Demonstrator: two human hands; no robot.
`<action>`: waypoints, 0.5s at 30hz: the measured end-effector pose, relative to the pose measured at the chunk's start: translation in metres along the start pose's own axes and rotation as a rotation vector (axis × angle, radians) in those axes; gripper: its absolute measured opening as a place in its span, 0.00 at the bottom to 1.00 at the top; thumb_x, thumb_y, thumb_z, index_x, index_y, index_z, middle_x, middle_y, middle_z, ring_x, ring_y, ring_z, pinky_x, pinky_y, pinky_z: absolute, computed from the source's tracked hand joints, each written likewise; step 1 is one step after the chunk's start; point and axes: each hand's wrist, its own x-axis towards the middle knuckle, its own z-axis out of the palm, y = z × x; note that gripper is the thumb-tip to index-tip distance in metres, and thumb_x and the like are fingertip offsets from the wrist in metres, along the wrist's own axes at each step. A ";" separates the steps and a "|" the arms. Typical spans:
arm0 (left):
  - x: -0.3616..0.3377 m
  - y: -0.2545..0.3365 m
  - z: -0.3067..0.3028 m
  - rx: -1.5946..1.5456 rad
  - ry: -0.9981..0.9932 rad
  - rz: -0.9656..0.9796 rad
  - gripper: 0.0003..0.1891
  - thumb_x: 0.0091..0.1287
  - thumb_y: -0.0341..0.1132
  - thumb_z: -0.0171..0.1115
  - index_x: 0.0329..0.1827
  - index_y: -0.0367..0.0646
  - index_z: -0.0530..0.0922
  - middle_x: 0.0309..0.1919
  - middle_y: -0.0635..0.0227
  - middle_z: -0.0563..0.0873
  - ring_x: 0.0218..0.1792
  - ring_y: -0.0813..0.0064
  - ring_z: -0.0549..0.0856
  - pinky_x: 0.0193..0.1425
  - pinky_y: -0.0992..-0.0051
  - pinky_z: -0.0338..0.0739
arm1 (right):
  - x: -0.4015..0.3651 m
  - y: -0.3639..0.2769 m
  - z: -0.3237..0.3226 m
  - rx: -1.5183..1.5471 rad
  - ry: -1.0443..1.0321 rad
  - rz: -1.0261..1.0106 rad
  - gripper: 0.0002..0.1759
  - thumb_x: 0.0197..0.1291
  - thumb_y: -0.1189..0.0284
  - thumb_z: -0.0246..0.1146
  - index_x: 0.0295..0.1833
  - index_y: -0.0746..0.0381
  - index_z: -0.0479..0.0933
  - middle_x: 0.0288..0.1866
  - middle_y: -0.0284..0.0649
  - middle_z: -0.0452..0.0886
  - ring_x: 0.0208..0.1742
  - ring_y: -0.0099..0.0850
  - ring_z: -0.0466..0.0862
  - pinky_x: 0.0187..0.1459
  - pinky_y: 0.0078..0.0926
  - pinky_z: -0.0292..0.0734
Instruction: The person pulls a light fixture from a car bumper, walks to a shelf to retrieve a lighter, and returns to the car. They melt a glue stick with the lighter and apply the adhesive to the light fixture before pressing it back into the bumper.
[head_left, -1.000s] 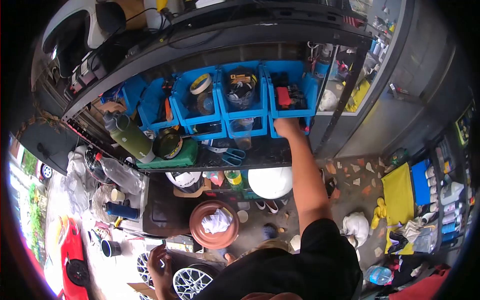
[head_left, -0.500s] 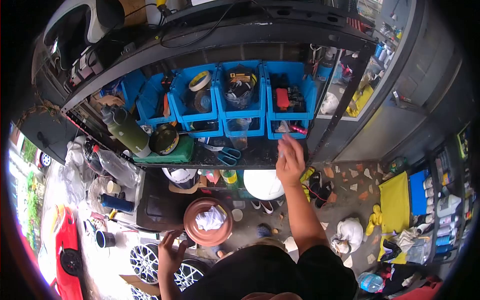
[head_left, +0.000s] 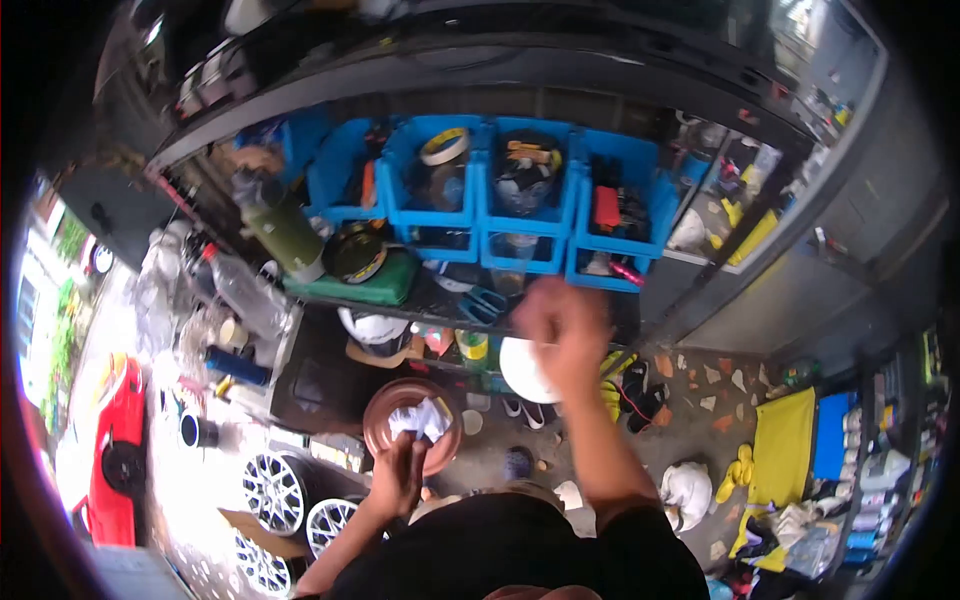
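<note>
My left hand (head_left: pixel 400 472) reaches over the near edge of a round brown stool-like top (head_left: pixel 378 410). Its fingers look drawn together at the lower edge of a crumpled white cloth (head_left: pixel 424 416); what they hold, if anything, is hidden. Smeared by motion, my right hand (head_left: pixel 562 325) hangs in front of the dark shelf's edge, below the blue bins. Its fingers cannot be made out. Closest to it are a clear cup (head_left: pixel 510 262), scissors with blue handles (head_left: pixel 482 304) and, lower down, a round white lid-like thing (head_left: pixel 527 370).
Several blue bins (head_left: pixel 432 215) line the shelf, one with a tape roll (head_left: pixel 444 147). A green bottle (head_left: pixel 280 228) and a green case (head_left: pixel 372 285) stand left. Alloy wheels (head_left: pixel 272 492) lie lower left. Yellow gloves (head_left: pixel 736 470) and a white bag (head_left: pixel 686 494) are on the right floor.
My left hand has moved up and right to the white cloth. My right hand has shifted a little left and down, away from the right bin. The whole view has turned slightly.
</note>
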 end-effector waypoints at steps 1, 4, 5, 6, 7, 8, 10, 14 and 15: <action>-0.004 -0.009 0.005 -0.148 0.066 -0.164 0.12 0.83 0.32 0.50 0.44 0.36 0.79 0.28 0.59 0.80 0.34 0.60 0.84 0.42 0.66 0.77 | 0.040 0.024 -0.003 -0.284 0.179 -0.067 0.12 0.69 0.65 0.68 0.52 0.59 0.81 0.45 0.47 0.87 0.47 0.51 0.83 0.51 0.50 0.77; -0.014 -0.032 0.006 -0.497 0.165 -0.307 0.13 0.85 0.37 0.51 0.47 0.37 0.80 0.29 0.79 0.74 0.30 0.88 0.70 0.33 0.79 0.64 | 0.101 0.053 -0.024 -0.667 -0.156 0.082 0.15 0.72 0.62 0.62 0.55 0.58 0.85 0.49 0.51 0.88 0.52 0.56 0.83 0.56 0.54 0.75; -0.019 -0.034 0.008 -0.518 0.233 -0.323 0.13 0.85 0.36 0.52 0.48 0.37 0.80 0.29 0.80 0.74 0.31 0.89 0.70 0.33 0.79 0.64 | 0.113 0.059 -0.029 -0.737 -0.355 0.087 0.15 0.71 0.63 0.62 0.56 0.58 0.85 0.51 0.53 0.88 0.55 0.57 0.83 0.57 0.55 0.75; -0.021 -0.033 0.009 -0.536 0.299 -0.333 0.13 0.85 0.36 0.53 0.48 0.36 0.81 0.29 0.81 0.74 0.31 0.90 0.70 0.34 0.80 0.64 | 0.123 0.074 -0.030 -0.813 -0.505 0.047 0.15 0.72 0.63 0.61 0.55 0.58 0.85 0.51 0.54 0.88 0.55 0.57 0.83 0.57 0.55 0.75; -0.025 -0.026 0.002 -0.519 0.314 -0.376 0.13 0.85 0.36 0.54 0.49 0.35 0.82 0.32 0.77 0.78 0.35 0.88 0.73 0.39 0.80 0.69 | 0.128 0.092 -0.032 -0.868 -0.599 0.000 0.16 0.72 0.63 0.60 0.55 0.59 0.85 0.52 0.55 0.87 0.56 0.58 0.82 0.57 0.55 0.75; -0.030 -0.027 0.003 -0.484 0.387 -0.334 0.13 0.84 0.36 0.55 0.49 0.34 0.82 0.36 0.73 0.82 0.41 0.85 0.78 0.48 0.78 0.74 | 0.133 0.111 -0.033 -0.912 -0.661 -0.052 0.16 0.72 0.63 0.59 0.55 0.60 0.85 0.52 0.55 0.87 0.56 0.58 0.82 0.57 0.55 0.75; -0.050 -0.034 0.003 -0.603 0.434 -0.458 0.13 0.84 0.36 0.56 0.51 0.32 0.83 0.42 0.69 0.86 0.48 0.82 0.80 0.57 0.76 0.75 | 0.145 0.152 -0.033 -0.976 -0.741 -0.141 0.18 0.73 0.62 0.57 0.54 0.62 0.84 0.53 0.57 0.86 0.57 0.59 0.82 0.57 0.55 0.75; -0.099 -0.068 0.013 -0.584 0.472 -0.599 0.15 0.83 0.37 0.59 0.57 0.32 0.84 0.44 0.71 0.87 0.47 0.84 0.80 0.55 0.77 0.76 | 0.176 0.214 -0.029 -1.002 -0.779 -0.161 0.22 0.74 0.61 0.53 0.54 0.69 0.83 0.57 0.63 0.84 0.60 0.62 0.80 0.61 0.55 0.75; -0.109 -0.063 0.006 -0.635 0.518 -0.634 0.15 0.82 0.37 0.60 0.57 0.32 0.84 0.43 0.72 0.87 0.46 0.85 0.80 0.55 0.77 0.77 | 0.185 0.219 -0.028 -0.975 -0.713 -0.171 0.22 0.72 0.61 0.55 0.56 0.69 0.83 0.57 0.63 0.84 0.59 0.62 0.81 0.61 0.54 0.76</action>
